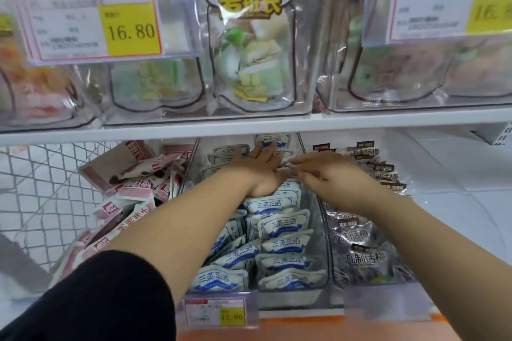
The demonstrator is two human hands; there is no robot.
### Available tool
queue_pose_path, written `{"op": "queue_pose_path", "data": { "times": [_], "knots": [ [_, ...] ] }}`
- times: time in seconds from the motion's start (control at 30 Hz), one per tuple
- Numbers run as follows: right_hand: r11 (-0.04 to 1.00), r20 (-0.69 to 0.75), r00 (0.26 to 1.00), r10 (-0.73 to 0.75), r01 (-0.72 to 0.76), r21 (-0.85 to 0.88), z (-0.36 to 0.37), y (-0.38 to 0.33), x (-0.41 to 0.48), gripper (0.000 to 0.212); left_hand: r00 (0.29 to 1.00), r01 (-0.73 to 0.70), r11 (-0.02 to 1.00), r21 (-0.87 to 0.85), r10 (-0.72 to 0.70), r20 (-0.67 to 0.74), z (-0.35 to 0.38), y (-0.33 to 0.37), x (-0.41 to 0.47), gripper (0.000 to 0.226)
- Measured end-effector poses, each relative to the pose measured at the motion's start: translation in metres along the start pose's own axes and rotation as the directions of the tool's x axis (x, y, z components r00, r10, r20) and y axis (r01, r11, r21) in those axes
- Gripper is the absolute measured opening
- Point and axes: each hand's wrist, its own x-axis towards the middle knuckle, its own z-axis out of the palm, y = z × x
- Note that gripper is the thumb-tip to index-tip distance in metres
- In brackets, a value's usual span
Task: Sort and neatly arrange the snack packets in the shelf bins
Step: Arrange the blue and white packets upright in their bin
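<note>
Several blue-and-white snack packets (pixel 279 225) fill the clear middle bin (pixel 321 232) on the lower shelf. My left hand (pixel 261 171) lies flat with straight fingers on the packets deep in that bin. My right hand (pixel 329 174) reaches in beside it, its fingers extended onto the same packets near the left thumb. The fingertips are blurred, and a grip does not show. Red-and-white packets (pixel 138 185) lie jumbled in the bin to the left. Dark silver packets (pixel 365 241) fill the bin to the right.
The upper shelf edge (pixel 249 126) hangs just above both hands and carries clear bins of pouches (pixel 249 44) with price tags (pixel 91 16). A wire mesh panel (pixel 41 183) stands at the left. A price label (pixel 216 313) fronts the middle bin.
</note>
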Motion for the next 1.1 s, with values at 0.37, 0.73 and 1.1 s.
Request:
{"op": "queue_pose_path", "data": {
  "times": [0.37, 0.73, 1.1],
  "knots": [
    [0.992, -0.026, 1.0, -0.003, 0.007, 0.124, 0.01, 0.008, 0.001, 0.033, 0.966, -0.056, 0.996, -0.069, 0.036, -0.256, 0.002, -0.013, 0.007, 0.054],
    [0.984, -0.084, 0.996, -0.03, 0.044, 0.172, 0.009, 0.006, 0.002, 0.027, 0.986, -0.125, 0.977, -0.172, 0.104, -0.131, 0.001, -0.013, 0.01, 0.056],
    [0.985, -0.075, 0.997, -0.031, 0.044, 0.168, 0.01, 0.008, 0.002, 0.026, 0.969, -0.187, 0.962, -0.199, 0.148, -0.196, 0.014, -0.013, 0.02, 0.047]
  ]
}}
